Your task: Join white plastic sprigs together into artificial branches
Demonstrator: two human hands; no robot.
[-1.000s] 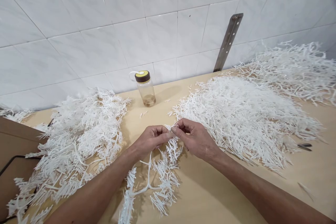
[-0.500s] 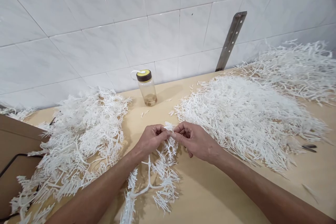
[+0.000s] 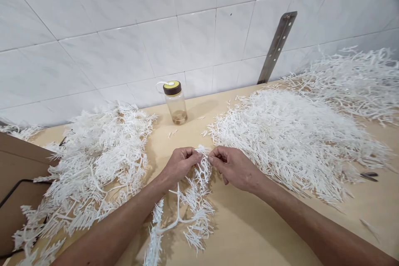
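Note:
My left hand [image 3: 179,166] and my right hand [image 3: 232,166] meet over the middle of a pale wooden table [image 3: 249,232]. Both pinch the top end of a white plastic sprue with many small branched pieces [image 3: 193,203], which trails down toward me between my forearms. The left fingers grip the stem; the right thumb and forefinger close on a small white tip at its upper end. A heap of whole white sprues [image 3: 90,166] lies to my left. A wide pile of small detached white pieces [image 3: 289,137] spreads to my right.
A clear bottle with a brown and yellow lid [image 3: 176,103] stands at the back by the white tiled wall. A metal bracket [image 3: 276,48] leans on the wall. More white sprues [image 3: 352,83] lie far right. Small pliers [image 3: 369,176] rest right; a cardboard box [image 3: 15,174] sits left.
My hands stay together on the sprue's top; the right fingers have shifted slightly along it. The view has tilted a little.

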